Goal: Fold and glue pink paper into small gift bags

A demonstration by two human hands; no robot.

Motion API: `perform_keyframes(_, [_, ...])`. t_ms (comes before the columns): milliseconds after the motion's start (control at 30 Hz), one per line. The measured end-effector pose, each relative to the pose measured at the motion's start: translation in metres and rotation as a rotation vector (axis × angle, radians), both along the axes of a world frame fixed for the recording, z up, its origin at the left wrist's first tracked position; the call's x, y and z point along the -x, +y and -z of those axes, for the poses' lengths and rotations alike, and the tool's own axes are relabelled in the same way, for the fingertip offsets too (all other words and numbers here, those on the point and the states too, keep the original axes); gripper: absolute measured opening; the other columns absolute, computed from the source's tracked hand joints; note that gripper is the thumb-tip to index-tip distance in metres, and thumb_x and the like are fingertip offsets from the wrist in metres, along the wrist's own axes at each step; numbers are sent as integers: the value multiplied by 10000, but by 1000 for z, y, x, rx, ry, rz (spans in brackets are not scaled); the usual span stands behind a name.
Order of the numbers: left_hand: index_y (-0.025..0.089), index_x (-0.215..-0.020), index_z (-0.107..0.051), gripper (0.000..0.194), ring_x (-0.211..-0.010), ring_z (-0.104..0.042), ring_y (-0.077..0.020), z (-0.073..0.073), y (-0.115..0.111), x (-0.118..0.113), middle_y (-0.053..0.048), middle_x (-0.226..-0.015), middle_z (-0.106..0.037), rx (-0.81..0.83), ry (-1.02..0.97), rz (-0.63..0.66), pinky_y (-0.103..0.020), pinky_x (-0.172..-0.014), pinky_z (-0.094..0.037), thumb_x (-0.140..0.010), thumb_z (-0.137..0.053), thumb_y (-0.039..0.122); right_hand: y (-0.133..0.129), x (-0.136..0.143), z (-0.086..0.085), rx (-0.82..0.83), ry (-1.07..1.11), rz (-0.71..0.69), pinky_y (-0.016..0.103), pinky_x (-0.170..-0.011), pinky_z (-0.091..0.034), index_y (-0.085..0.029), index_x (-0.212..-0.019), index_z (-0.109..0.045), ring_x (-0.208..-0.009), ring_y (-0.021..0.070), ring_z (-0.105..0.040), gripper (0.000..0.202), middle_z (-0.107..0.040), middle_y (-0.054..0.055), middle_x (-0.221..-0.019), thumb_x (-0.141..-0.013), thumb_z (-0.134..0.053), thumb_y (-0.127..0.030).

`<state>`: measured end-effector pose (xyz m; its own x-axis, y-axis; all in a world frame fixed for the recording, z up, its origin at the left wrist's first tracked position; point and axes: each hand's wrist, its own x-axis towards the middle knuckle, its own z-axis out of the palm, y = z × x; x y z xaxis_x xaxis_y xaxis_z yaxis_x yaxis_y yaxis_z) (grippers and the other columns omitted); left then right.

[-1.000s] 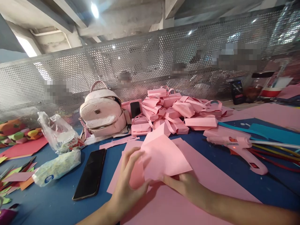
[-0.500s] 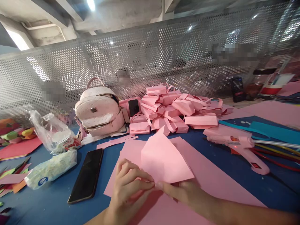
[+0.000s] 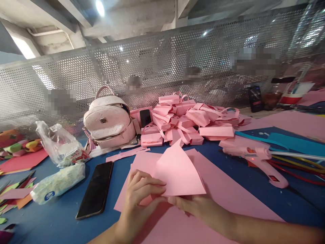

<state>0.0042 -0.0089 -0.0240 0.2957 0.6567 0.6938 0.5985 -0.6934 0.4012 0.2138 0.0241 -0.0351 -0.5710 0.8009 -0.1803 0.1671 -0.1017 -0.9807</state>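
Folded pink paper (image 3: 180, 173) just beyond left hand (image 3: 138, 200), right hand (image 3: 203, 207). Both half-curled, each pinching its near edge.

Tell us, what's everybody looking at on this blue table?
Someone is handling a folded pink paper: the right hand holds its near edge, and the left hand's fingers touch its left side. Larger pink sheets lie flat beneath. Beyond is a heap of folded pink paper pieces, some with strap handles. A pink glue gun lies to the right, its red light lit.
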Motion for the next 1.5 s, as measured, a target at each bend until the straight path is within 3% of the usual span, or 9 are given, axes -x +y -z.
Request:
perform_keyframes(133, [274,-897,-759,33,-829,-655,-228,4,2,0,-16,-927,-797,71,-156,-8,-423,-807,-478,-864,-764,270,-3,3,-11,-94,117,9,334,-800,-549,-228,-1120,-694,-883,235,-645,533,-689,50,-896,-796,-695,-650])
perform_keyframes(233, [271,-882,-789,52,-870,-663,-246,6,3,1,-37,-908,-796,180,-317,-24,-415,-806,-508,-860,-765,311,-5,4,-15,-196,166,20,397,-975,-515,-235,-1109,-727,-1071,282,-652,424,-731,74,-1061,-869,-649,-576])
perform_keyframes(367, [258,-878,-803,56,-877,-667,-246,7,4,2,-50,-880,-790,257,-449,-31,-395,-818,-525,-846,-776,296,-4,1,-11,-404,123,59,413,-1003,-502,-274,-1091,-762,-1070,276,-658,304,-738,67,-1098,-943,-592,-478])
perform_keyframes(633, [217,-738,-768,161,-945,-662,-242,-1,2,3,-60,-923,-758,367,-610,-39,-339,-836,-491,-869,-732,305,-3,-2,-19,-628,126,-55,410,-1115,-409,-346,-1279,-656,-1275,237,-534,316,-609,36,-1321,-1001,-515,-294])
perform_keyframes(767, [181,-704,-734,199,-931,-653,-205,-6,7,5,-45,-907,-739,477,-901,-30,-281,-848,-485,-804,-801,339,11,-4,-19,-757,90,158,387,-1074,-428,-304,-1200,-607,-1207,229,-545,238,-587,50,-1224,-983,-512,-275])
perform_keyframes(900, [175,-727,-655,275,-654,-578,-104,0,15,9,30,-697,-645,574,-1074,24,-205,-669,-473,-832,-775,398,28,-7,-12,-722,8,352,396,-1030,-435,-279,-1179,-506,-1159,230,-542,236,-548,54,-1240,-952,-547,-324])
perform_keyframes(1100, [164,-761,-635,372,-619,-578,-87,10,25,15,19,-723,-652,683,-1272,126,-183,-624,-493,-695,-876,439,40,-11,1,-597,42,321,447,-1106,-387,-320,-1203,-482,-1264,246,-503,324,-519,49,-1343,-938,-556,-492])
perform_keyframes(1367, [157,-772,-664,360,-620,-623,-109,10,31,19,2,-754,-695,689,-1389,125,-201,-619,-516,-629,-925,360,40,-10,2,-429,124,262,420,-1090,-434,-312,-1190,-519,-1274,251,-546,371,-574,58,-1279,-930,-576,-571])
perform_keyframes(1500, [165,-777,-656,369,-613,-627,-97,11,29,17,20,-732,-693,695,-1408,123,-184,-612,-512,-631,-926,369,42,-9,6,-349,173,207,394,-913,-566,-303,-1248,-499,-1247,281,-567,433,-545,86,-1344,-909,-622,-543])
